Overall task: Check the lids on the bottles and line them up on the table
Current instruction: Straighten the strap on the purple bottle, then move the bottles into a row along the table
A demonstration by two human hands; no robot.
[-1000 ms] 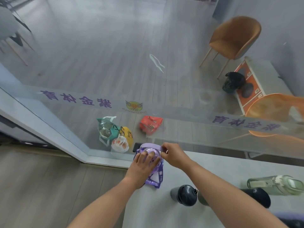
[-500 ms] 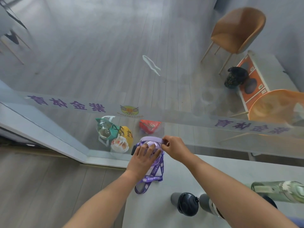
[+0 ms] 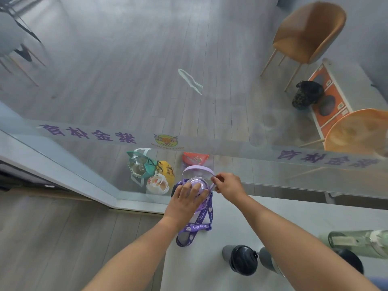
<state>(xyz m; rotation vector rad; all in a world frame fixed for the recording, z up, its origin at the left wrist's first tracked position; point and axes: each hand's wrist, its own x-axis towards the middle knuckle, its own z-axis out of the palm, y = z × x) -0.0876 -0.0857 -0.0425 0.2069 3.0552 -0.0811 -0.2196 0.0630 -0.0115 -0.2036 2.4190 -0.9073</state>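
A purple bottle [image 3: 199, 185] with a printed purple strap [image 3: 194, 227] stands at the far left corner of the grey table [image 3: 220, 269]. My left hand [image 3: 184, 201] lies flat over its domed lid, fingers spread. My right hand [image 3: 227, 184] pinches the lilac carry handle [image 3: 197, 170], which is swung up behind the lid. Nearer to me stand a grey bottle with a black cap [image 3: 241, 259], a second grey bottle [image 3: 267, 260] partly hidden by my right forearm, a black-capped one [image 3: 349, 261], and a pale green bottle [image 3: 357, 242].
A glass wall with purple lettering [image 3: 88, 136] runs right behind the table. Beyond it, on the floor, lie several plastic bags [image 3: 151, 171]. An orange chair [image 3: 308, 34], an orange round table [image 3: 361, 131] and a white cabinet [image 3: 340, 87] stand further back.
My right hand has swung the lilac handle up and back off the lid. The strap has dropped down towards me. My left hand stays on the lid.
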